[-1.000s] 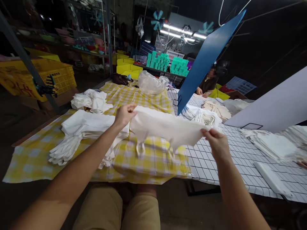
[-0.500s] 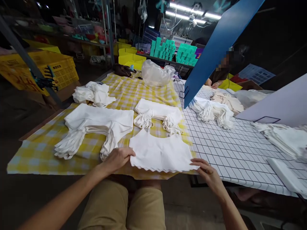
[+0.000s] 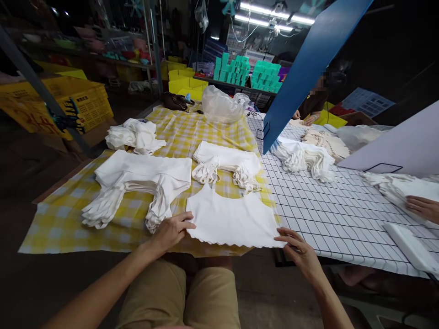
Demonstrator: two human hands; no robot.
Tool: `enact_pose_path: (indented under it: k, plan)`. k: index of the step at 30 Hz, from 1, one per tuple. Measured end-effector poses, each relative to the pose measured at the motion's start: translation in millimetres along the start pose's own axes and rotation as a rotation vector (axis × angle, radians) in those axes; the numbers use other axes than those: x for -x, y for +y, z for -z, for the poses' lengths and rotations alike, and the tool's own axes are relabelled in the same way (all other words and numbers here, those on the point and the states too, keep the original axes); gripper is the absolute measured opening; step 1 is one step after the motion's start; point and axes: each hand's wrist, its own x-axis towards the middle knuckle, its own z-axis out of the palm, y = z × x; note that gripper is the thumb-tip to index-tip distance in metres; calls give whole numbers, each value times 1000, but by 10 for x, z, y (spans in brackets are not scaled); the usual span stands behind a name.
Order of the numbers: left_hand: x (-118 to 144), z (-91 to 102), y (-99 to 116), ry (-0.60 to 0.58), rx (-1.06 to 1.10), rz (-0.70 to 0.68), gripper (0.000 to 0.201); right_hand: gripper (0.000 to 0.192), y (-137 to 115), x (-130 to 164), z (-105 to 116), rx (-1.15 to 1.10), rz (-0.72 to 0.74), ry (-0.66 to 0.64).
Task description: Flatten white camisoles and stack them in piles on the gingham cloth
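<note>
A white cloth piece with a scalloped near edge (image 3: 233, 221) lies flat on the yellow checked cloth (image 3: 65, 214) at the table's near edge. My left hand (image 3: 171, 230) pinches its near left corner. My right hand (image 3: 297, 249) holds its near right corner. Just beyond it lies a stack of white pieces with bunched straps (image 3: 228, 165). A larger stack of white pieces (image 3: 137, 180) sits to the left, close to my left hand.
A crumpled white pile (image 3: 135, 135) and a clear plastic bag (image 3: 221, 107) lie farther back. A blue board (image 3: 308, 64) and a white board (image 3: 401, 146) stand over the grid-patterned cloth (image 3: 325, 214). Another person's hand (image 3: 423, 208) rests at far right; a second person sits behind the blue board.
One second ago I held the white piece up in the air with both hands. It now lies flat at the near edge, my hands still on its corners. Another person's hand appeared at right.
</note>
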Motion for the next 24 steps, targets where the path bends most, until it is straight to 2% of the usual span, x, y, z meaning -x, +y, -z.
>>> enact_pose_path:
  k: [3,7,10,14,17,19,24]
  plan:
    - [-10,39,58,0,82,46,43,25,-60,-3,28,-6,-4,13]
    - [-83,211,156,157,347,67,34,29,-296,-104,134,-74,34,121]
    - [-172,533,235,330,580,99,20,25,-666,-290,227,-175,91,246]
    - [-163,1113,258,579,685,134,33,23,-1310,-568,204,-409,187,384]
    - [4,1507,146,773,680,197,39,26,-1751,-680,37,-551,227,446]
    - [170,1710,-4,884,642,247,41,25,-1985,-700,-127,-568,272,409]
    - [642,2022,-517,1054,487,303,41,18,-2393,-651,-586,-469,402,281]
